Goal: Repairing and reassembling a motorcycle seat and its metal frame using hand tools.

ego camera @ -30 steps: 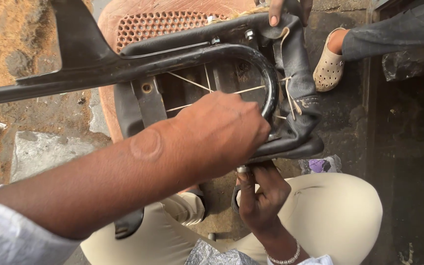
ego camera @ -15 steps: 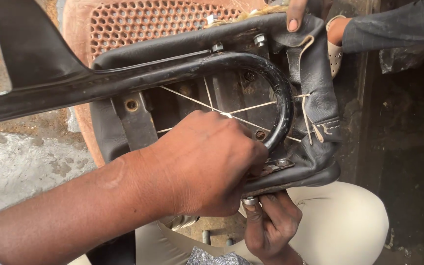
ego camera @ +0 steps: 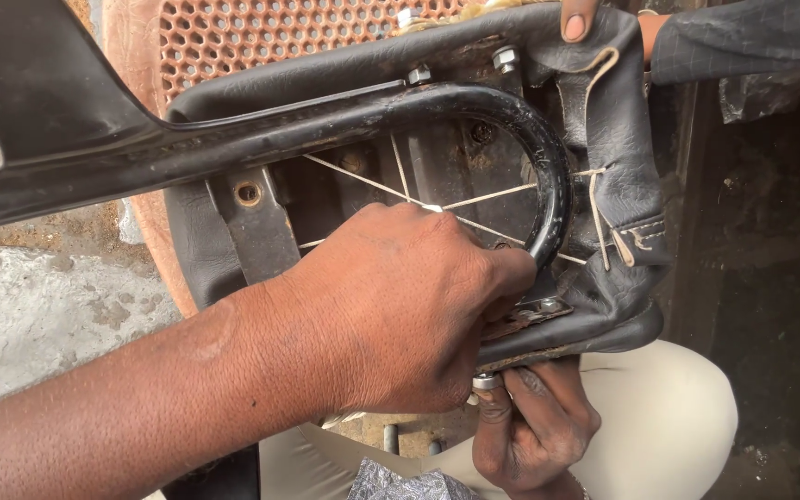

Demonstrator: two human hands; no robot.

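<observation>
While L hand [ego camera: 400,306] lies fisted over the seat [ego camera: 604,185] underside, fingers curled at the black tube [ego camera: 548,176], R hand [ego camera: 534,426] at 6 o'clock pinches a nut [ego camera: 485,381] on the seat's lower edge. Seat sits top-centre, upside down. Another person's thumb [ego camera: 578,18] presses at 12.

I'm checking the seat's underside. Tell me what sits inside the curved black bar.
Inside the curved black bar, pale strings cross over the dark seat base. The left hand covers the lower part, so what lies there is hidden. The right hand is below the seat edge.
</observation>
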